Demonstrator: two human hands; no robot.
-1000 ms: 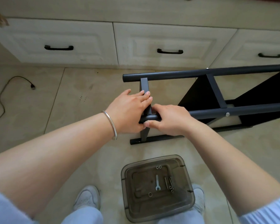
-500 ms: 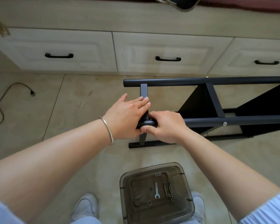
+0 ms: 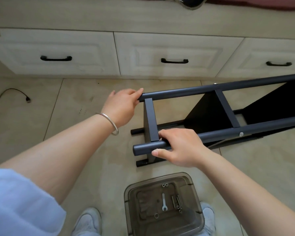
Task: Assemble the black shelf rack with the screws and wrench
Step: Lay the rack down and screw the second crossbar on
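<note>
The black metal shelf rack (image 3: 211,116) lies on its side on the beige tiled floor (image 3: 75,99), stretching away to the right of my hands. My right hand (image 3: 179,147) wraps the near round tube close to its end, fingers curled over the top, thumb pressed underneath, just beside the flat crossbar. My left hand (image 3: 122,108) reaches forward with the arm extended, its fingers nearly straight and together, fingertips touching the end of the far tube; a thin silver bangle (image 3: 110,122) sits on that wrist. Below my right hand, between my pale shoes, stands a smoky translucent plastic bin (image 3: 197,201). Inside it lie a small silver flat wrench (image 3: 164,201), a few silver screws (image 3: 175,201) to its right, and some washers. Beyond my left hand are cream drawer fronts with black handles (image 3: 174,61), and a black cable (image 3: 10,92) trails well off to its left.
</note>
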